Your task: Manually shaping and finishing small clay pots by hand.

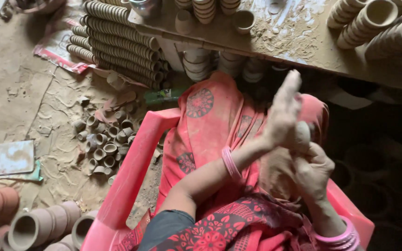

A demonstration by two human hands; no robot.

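My left hand (284,114) is raised edge-on with its fingers straight, its palm pressed on a small grey clay lump (303,135). My right hand (313,173) cups the lump from below, so the clay sits squeezed between both palms, mostly hidden. Pink bangles (230,162) ring my left wrist, and more bangles are on the right wrist. Both hands hover over my lap, which is covered in red-orange patterned cloth (210,121). I sit in a red plastic chair (131,172).
A dusty workbench (298,42) ahead carries stacked clay cups (373,21). Long rows of nested cups (117,44) lie at the upper left. Small loose cups (105,144) litter the dirt floor, and larger clay pots (33,225) sit at the lower left.
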